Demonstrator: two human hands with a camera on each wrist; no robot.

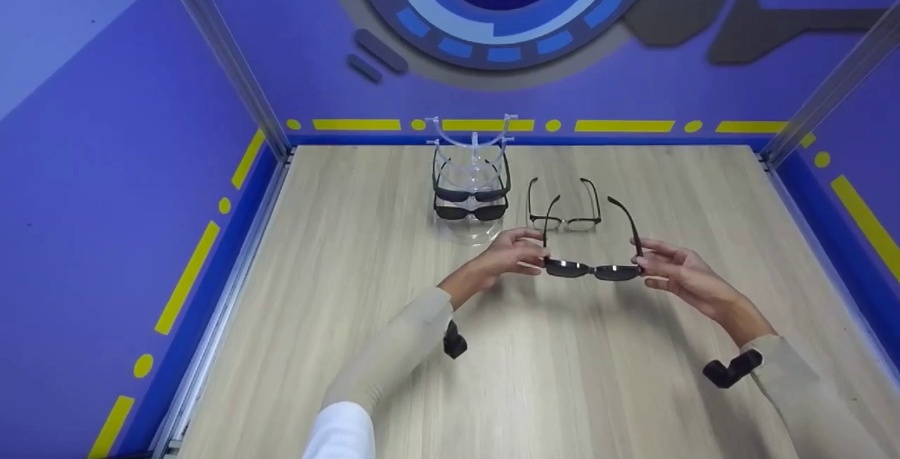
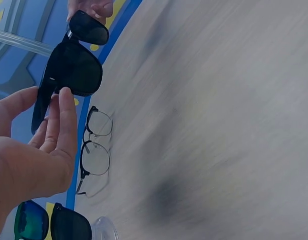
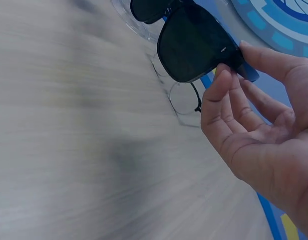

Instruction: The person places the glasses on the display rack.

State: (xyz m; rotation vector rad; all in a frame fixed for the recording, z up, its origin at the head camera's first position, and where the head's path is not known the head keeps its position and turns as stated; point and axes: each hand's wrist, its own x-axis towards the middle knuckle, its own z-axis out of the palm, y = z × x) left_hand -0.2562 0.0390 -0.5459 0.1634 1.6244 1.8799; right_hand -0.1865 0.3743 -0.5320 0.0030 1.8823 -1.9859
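A pair of dark sunglasses [image 1: 617, 273] hangs above the table between both hands, its temples unfolded and pointing toward the back wall. My left hand [image 1: 508, 255] pinches the left hinge corner, thumb and fingers on either side of the frame in the left wrist view. At the opposite corner, my right hand [image 1: 685, 275] pinches the other hinge, also plain in the right wrist view. Just behind lies a pair of clear-lens eyeglasses [image 1: 583, 223] on the table, temples open. The sunglasses' left temple overlaps them in the head view.
Left of the eyeglasses stands a clear plastic display rack [image 1: 475, 141] with two dark sunglasses [image 1: 470, 213] on its lower tiers; its upper arms hold nothing. Blue-purple panels [image 1: 302, 86] wall the wooden table [image 1: 337, 234] at the back and sides.
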